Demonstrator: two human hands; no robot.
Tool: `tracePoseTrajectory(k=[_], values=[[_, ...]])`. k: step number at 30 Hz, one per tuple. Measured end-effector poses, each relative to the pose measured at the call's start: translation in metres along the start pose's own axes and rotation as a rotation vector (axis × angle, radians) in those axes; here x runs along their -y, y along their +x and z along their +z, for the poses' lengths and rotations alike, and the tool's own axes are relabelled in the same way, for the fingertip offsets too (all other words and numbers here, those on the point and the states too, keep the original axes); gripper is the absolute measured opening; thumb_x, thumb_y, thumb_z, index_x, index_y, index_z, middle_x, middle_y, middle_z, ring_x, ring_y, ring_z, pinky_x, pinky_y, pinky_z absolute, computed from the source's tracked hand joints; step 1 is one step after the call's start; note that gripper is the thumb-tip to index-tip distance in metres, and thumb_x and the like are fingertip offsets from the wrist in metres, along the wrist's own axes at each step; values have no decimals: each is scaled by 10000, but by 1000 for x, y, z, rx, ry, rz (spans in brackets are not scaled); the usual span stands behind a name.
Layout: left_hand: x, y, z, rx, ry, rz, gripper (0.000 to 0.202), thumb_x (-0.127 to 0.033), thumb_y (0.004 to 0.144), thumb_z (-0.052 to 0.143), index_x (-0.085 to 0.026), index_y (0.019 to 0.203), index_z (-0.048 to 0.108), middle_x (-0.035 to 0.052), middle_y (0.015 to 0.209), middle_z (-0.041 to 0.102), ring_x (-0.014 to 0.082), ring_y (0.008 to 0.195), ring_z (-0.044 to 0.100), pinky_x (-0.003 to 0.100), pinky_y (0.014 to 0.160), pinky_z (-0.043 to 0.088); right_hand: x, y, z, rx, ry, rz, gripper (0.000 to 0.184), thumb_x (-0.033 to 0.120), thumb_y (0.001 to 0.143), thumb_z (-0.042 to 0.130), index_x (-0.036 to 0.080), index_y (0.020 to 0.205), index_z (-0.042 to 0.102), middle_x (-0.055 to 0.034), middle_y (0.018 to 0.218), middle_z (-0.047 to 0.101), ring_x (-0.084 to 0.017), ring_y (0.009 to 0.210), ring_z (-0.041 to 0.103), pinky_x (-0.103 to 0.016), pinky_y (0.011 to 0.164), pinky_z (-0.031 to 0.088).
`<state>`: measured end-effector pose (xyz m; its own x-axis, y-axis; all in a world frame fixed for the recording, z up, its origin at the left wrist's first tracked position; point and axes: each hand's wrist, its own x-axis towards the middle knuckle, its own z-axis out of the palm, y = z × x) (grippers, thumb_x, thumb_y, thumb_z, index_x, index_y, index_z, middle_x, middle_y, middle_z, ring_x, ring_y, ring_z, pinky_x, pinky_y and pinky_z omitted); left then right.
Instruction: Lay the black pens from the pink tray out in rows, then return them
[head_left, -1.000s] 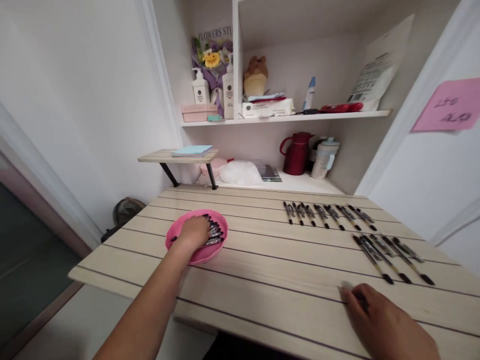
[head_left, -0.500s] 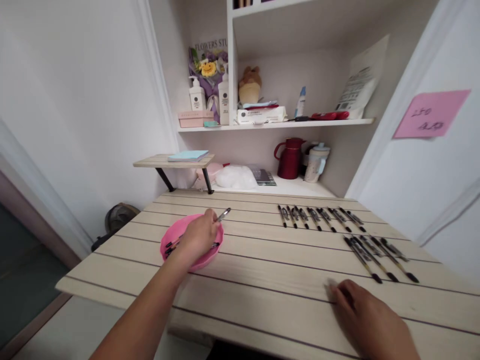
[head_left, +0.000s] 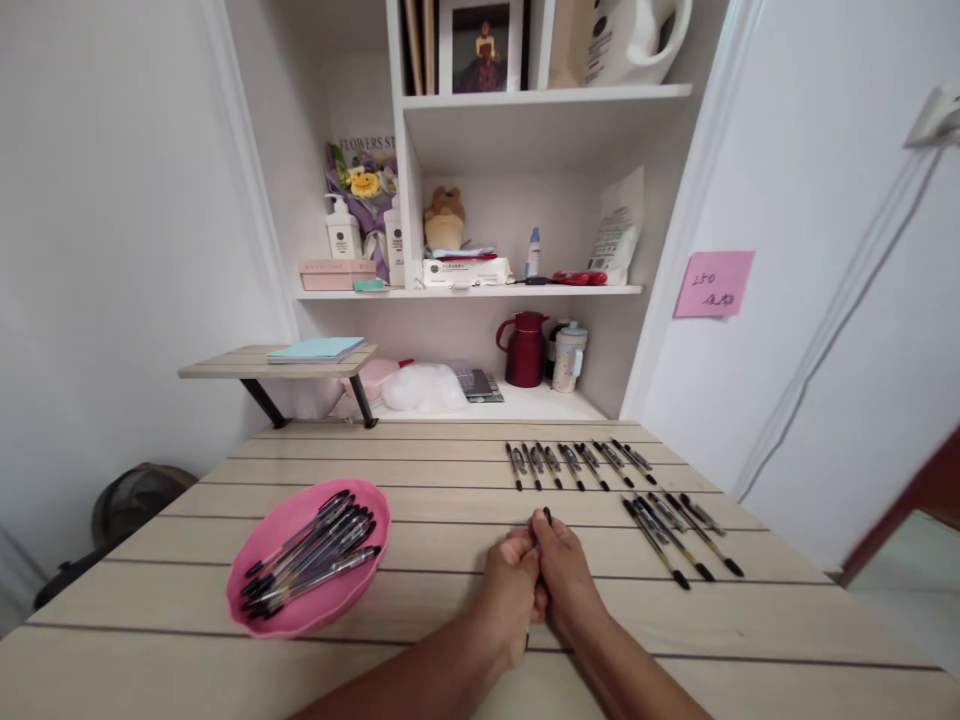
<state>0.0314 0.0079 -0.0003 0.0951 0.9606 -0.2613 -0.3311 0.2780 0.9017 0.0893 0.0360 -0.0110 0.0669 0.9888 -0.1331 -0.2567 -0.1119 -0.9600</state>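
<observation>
Over the middle of the table my left hand point(head_left: 508, 592) and my right hand point(head_left: 568, 568) meet, both closed around one pen point(head_left: 547, 516). Its black end pokes out above the right fingers; most of its length is hidden by the hands. To the left, a pink scalloped bowl point(head_left: 347, 598) holds several pens point(head_left: 319, 555) with black ends, lying in a slanting heap. Beyond my hands, a row of pens point(head_left: 568, 466) lies side by side on the tabletop. Nearer on the right, a shorter row of longer-looking pens point(head_left: 679, 538) lies slanted, with small clear pieces among them.
A small raised stand point(head_left: 217, 366) with blue paper point(head_left: 318, 349) on it stands at the table's back left. Behind the table are shelves holding a red jug point(head_left: 524, 352), a pale cup point(head_left: 568, 362) and a white plastic bag point(head_left: 424, 387). A pink note point(head_left: 714, 284) hangs on the right wall.
My left hand has moved right, out of the bowl, bringing a pen to my right hand. The right hand has come left and forward and now grips it too. The view has turned right.
</observation>
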Motion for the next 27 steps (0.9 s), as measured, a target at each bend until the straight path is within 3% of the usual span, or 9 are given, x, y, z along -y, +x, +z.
tracePoseTrajectory(k=[5,11,15,17,21,27], values=[[3,-1,-5,46,-12,-19,289,-292,676,560,-168,935,529,-81,497,409,14,304,242,185,351,71,1,0,-4,-16,68,57,398,568,671,529,175,649,469,10,467,561,-90,276,441,-191,246,292],[0,0,-11,118,23,-45,237,-334,655,577,-146,790,524,-47,546,477,8,313,275,179,353,70,11,8,-11,-52,253,11,379,536,655,585,185,754,483,-23,668,642,-115,473,549,-166,297,314],[-3,-1,-17,170,19,-106,236,-290,679,529,-142,862,528,-13,590,539,12,315,278,180,355,81,19,21,-31,-210,309,-147,360,516,675,587,181,799,544,13,637,592,-90,523,533,-172,401,390],[-6,-1,-20,174,-31,-115,251,-278,679,519,-146,892,529,-19,583,528,13,318,269,179,361,83,21,25,-38,-244,284,-184,359,511,685,584,168,788,572,52,540,498,-55,427,441,-163,370,339],[-11,1,-22,156,-131,-157,270,-281,662,539,-162,903,522,-31,572,507,12,334,264,170,379,75,21,26,-40,-101,278,-105,391,530,698,556,161,825,579,86,483,377,-30,342,288,-165,310,214],[-12,0,-22,133,-219,-140,265,-286,661,542,-173,899,517,-39,569,492,14,349,273,163,382,84,15,23,-37,-14,-36,-37,266,379,668,604,157,811,565,23,599,508,-56,426,450,-177,381,343]])
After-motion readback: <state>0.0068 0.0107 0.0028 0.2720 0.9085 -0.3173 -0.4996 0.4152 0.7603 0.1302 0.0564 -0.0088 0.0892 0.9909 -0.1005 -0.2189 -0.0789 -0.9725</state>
